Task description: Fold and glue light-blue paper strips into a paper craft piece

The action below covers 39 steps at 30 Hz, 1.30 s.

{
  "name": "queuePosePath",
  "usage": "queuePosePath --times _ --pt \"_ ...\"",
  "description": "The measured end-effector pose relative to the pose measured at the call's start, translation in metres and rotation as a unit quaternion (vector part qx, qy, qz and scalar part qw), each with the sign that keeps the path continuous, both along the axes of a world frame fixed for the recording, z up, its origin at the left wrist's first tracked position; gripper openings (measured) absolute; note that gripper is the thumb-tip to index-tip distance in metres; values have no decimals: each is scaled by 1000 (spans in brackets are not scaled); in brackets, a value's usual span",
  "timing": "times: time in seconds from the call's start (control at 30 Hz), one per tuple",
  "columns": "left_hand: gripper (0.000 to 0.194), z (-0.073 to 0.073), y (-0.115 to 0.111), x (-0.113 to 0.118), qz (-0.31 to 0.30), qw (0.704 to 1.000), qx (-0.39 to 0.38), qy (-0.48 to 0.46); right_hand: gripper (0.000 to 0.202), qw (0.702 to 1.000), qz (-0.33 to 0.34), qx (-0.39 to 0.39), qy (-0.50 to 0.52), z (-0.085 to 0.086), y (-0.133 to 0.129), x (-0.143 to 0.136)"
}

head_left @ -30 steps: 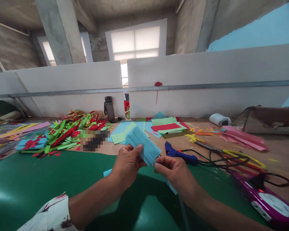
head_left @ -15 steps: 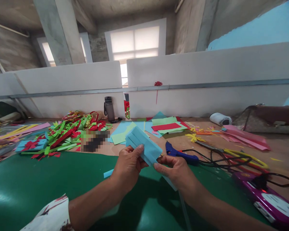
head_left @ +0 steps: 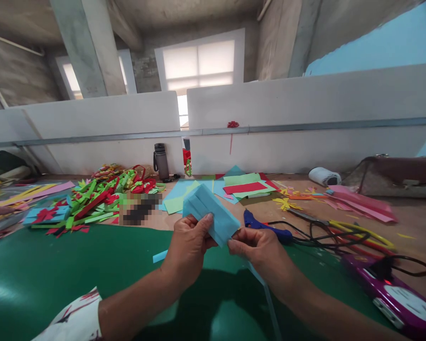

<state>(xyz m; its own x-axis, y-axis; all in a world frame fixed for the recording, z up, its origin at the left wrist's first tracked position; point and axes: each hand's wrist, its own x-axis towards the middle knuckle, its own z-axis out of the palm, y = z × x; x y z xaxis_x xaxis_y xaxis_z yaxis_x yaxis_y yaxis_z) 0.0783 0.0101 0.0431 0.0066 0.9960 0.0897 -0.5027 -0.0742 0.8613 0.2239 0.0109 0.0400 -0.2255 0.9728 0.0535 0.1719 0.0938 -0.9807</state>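
A folded piece of light blue paper, with pleat-like layers on its face, is held up over the green mat. My left hand pinches its left lower side, thumb on top and fingers behind. At the right lower corner, my right hand is closed with thumb and fingertips on the paper's edge. A pale blue strip runs down behind my right hand toward the mat. Beside my left wrist lies a short blue paper strip.
A blue glue gun, scissors and a purple power strip with cables lie at right. Coloured paper sheets lie at the back. Left are a heap of green and red strips and a bottle.
The blue paper has tilted slightly in my hands. Behind my right hand, the pale strip shows less of its wide upper part. Both hands keep their grip.
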Motion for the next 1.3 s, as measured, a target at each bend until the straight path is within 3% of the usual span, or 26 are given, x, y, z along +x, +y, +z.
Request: queuePosePath --times 0.43,0.73,0.87,1.3 --pt "25 -1 2 1 -2 1000 -3 -16 23 1000 -21 -10 10 1 0 -4" --pt "19 -1 0 0 -46 998 -4 -51 26 999 -28 -5 22 -12 9 0" --pt "23 1 -1 -1 -52 996 -11 -66 26 999 -24 31 32 -7 9 -1" --pt "16 1 -2 -1 -68 995 -14 -71 33 995 27 -11 94 8 -3 -1"
